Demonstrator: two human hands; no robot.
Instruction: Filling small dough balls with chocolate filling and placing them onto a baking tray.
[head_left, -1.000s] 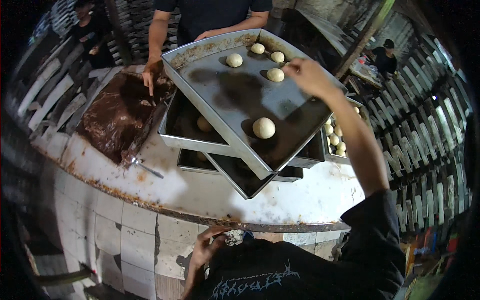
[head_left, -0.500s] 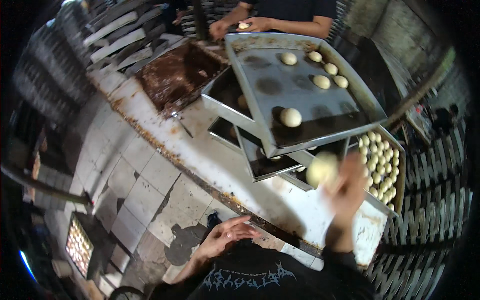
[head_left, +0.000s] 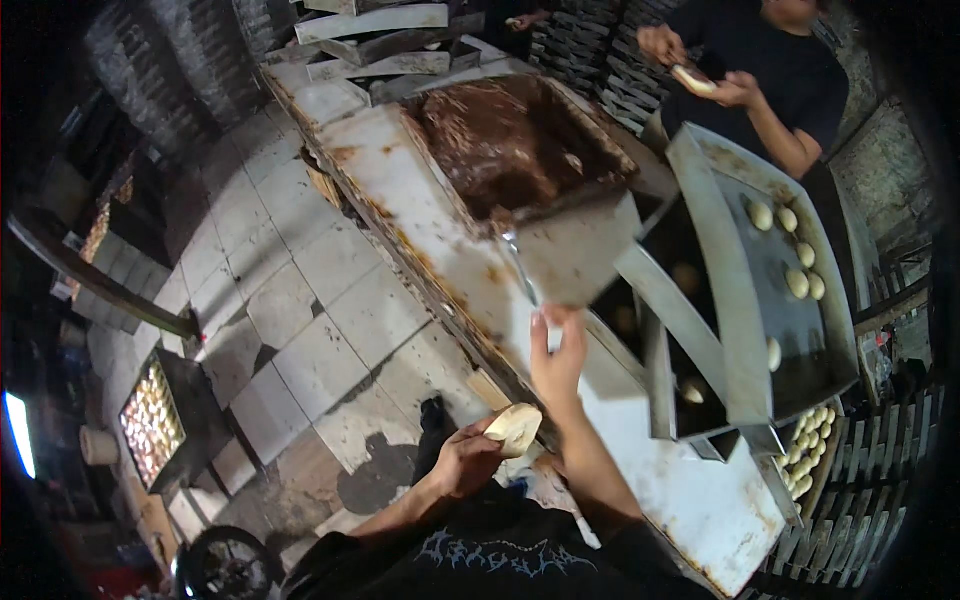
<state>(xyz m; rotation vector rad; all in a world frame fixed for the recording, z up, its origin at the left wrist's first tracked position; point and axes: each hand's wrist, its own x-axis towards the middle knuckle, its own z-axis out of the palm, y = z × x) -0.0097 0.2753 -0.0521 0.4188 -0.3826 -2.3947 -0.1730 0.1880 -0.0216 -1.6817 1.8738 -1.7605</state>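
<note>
My left hand [head_left: 464, 462] is closed on a flattened round of pale dough [head_left: 516, 430], held over the table's front edge. Ahead of it, my right hand [head_left: 560, 368] reaches over the white table and has its fingertips closed at the handle end of a metal spoon [head_left: 521, 268]. A little brown paste sticks to the spoon's far end, which touches the near corner of a tray of brown paste [head_left: 490, 130]. To the right of my right hand stand stacked metal trays; the top tray [head_left: 735, 300] carries several pale dough balls [head_left: 797, 283].
Under the stack, another tray holds many dough balls [head_left: 808, 450]. Across the table a person [head_left: 770, 90] holds a piece of dough in two hands. Tiled floor [head_left: 290, 385] lies to the left, with a dark box of small pale pieces [head_left: 153, 425]. Slatted walls surround the space.
The dough ball from my right hand is now a flattened round in my left. My right hand has moved left to the spoon. The view has swung left.
</note>
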